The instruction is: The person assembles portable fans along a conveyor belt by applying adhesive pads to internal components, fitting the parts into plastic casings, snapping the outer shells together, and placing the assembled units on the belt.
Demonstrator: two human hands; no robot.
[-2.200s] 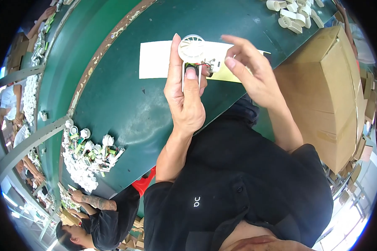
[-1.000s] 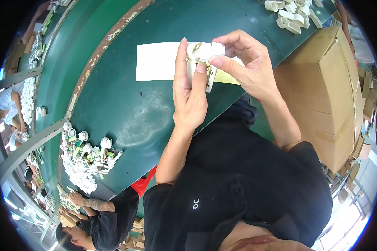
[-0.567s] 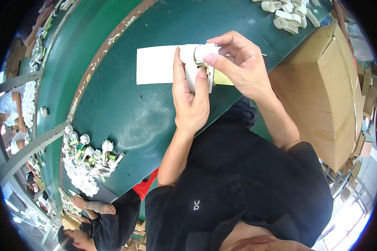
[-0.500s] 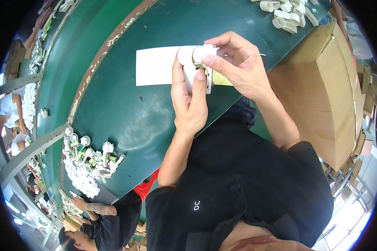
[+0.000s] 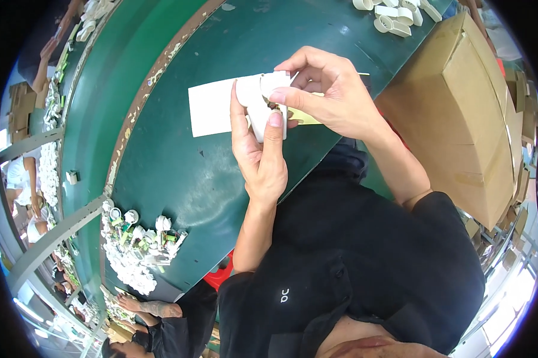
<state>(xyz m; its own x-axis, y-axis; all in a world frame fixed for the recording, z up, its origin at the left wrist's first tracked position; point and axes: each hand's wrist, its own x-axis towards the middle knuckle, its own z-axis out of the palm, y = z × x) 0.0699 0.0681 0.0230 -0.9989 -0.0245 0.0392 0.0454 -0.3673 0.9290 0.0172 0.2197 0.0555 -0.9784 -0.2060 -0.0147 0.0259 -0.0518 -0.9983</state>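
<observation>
My left hand (image 5: 260, 158) is closed around a white plastic housing (image 5: 257, 119) with a rounded top, thumb on its near face and index finger along its left side. Small dark parts show in a gap just above my left thumb. At the top, my right hand (image 5: 340, 98) pinches a white rounded piece (image 5: 273, 82) of the housing between thumb and fingers. Whether that piece is separate from the body I cannot tell. Behind the hands a white sheet (image 5: 209, 112) lies on the green table (image 5: 203, 179), and a yellow sheet (image 5: 306, 107) shows beneath my right hand.
Left on the table is a heap of white and green small parts (image 5: 143, 244). Cream ring-ended plastic pieces (image 5: 394, 21) lie at the far right. A large cardboard box (image 5: 448, 119) stands right of the table. Another person's hand (image 5: 128, 303) works at lower left.
Both hands and the housing have shifted slightly left in view. The housing has turned, so its slotted right edge no longer shows. The whole scene has shifted a little with the head.
</observation>
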